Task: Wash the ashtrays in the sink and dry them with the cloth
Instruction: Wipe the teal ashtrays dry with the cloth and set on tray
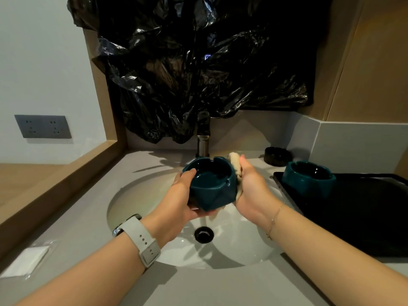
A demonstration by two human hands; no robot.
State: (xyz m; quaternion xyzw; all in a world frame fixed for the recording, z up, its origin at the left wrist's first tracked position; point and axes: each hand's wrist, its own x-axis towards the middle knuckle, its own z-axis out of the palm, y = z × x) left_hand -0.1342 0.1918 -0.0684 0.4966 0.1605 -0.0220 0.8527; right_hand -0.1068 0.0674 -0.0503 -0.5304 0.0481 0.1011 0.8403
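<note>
While the left hand (pixel 176 195) cupped a dark teal faceted ceramic ashtray (pixel 209 184) from its left side and underneath, the right hand (pixel 249 186) pressed a cream cloth (pixel 235 165) against its right wall, over the white oval sink (pixel 136 195). A second teal ashtray (pixel 309 178) sat on a black tray (pixel 364 213) atop the grey counter (pixel 84 217).

A grey stone countertop (pixel 72 219) fills the lower part of the view. Behind the countertop, crumpled black plastic sheeting (pixel 194 62) hangs over the back wall, glinting where light catches its folds. Left of the countertop runs a light wooden frame (pixel 55 184), and beyond it stands a pale white wall (pixel 39 62) with a dark grey double power socket (pixel 43 126). Right of the countertop, a grey tiled upstand (pixel 357 142) rises, with warm wooden panelling (pixel 375 58) above it. The room is dim, lit softly from above.
</note>
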